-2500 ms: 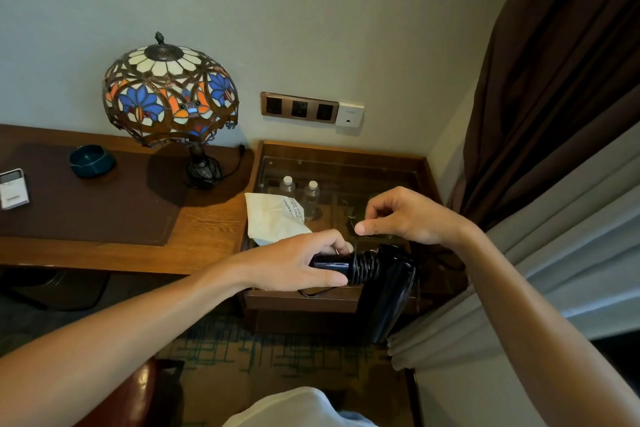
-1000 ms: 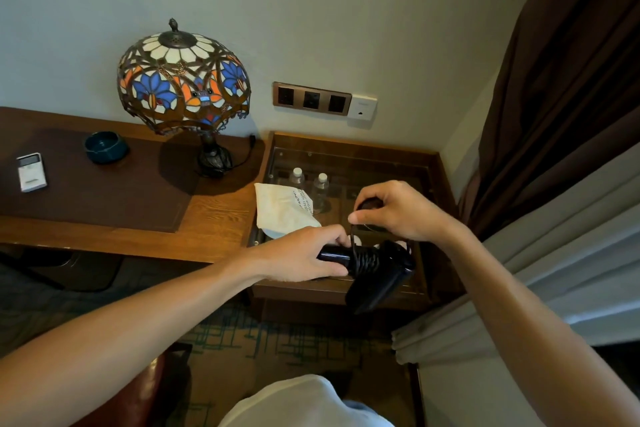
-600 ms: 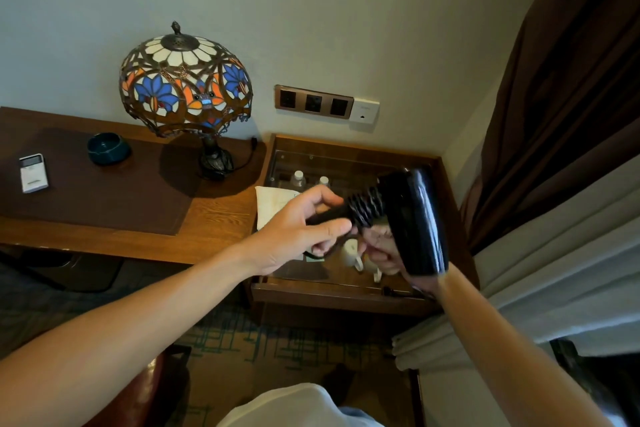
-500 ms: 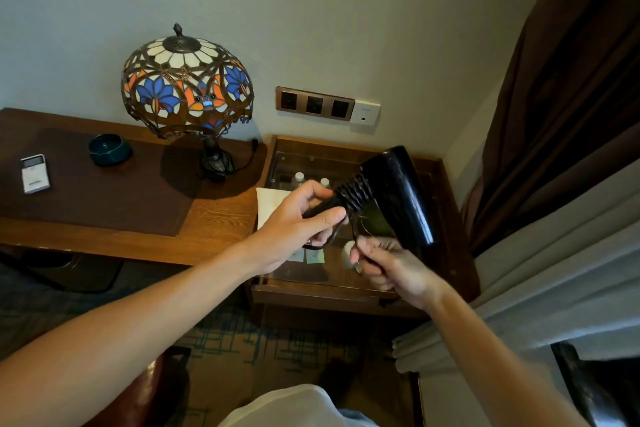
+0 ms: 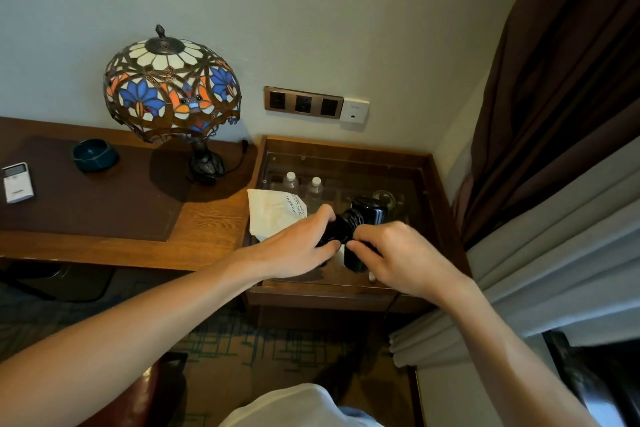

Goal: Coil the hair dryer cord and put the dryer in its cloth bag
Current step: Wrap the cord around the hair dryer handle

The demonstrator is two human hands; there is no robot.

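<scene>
The black hair dryer [image 5: 366,218] hangs over the glass-topped side table, its cord [image 5: 348,224] wound in tight turns around the handle. My left hand [image 5: 298,246] grips the handle from the left. My right hand [image 5: 398,253] pinches at the wound cord and the lower part of the dryer, and its fingers hide the cord's end. The cream cloth bag [image 5: 273,215] with dark printed text lies flat on the table's left edge, just behind my left hand.
A stained-glass lamp [image 5: 172,90] stands on the wooden desk [image 5: 207,232], with a teal ashtray [image 5: 95,154] and a white remote [image 5: 16,182] farther left. Two water bottles [image 5: 303,185] show under the glass top [image 5: 346,166]. Wall sockets [image 5: 303,102] are above, curtains [image 5: 554,149] on the right.
The dryer, raised with its barrel up half a second ago, has come down lower over the glass table. My right hand moved from under it to the wound cord at the handle.
</scene>
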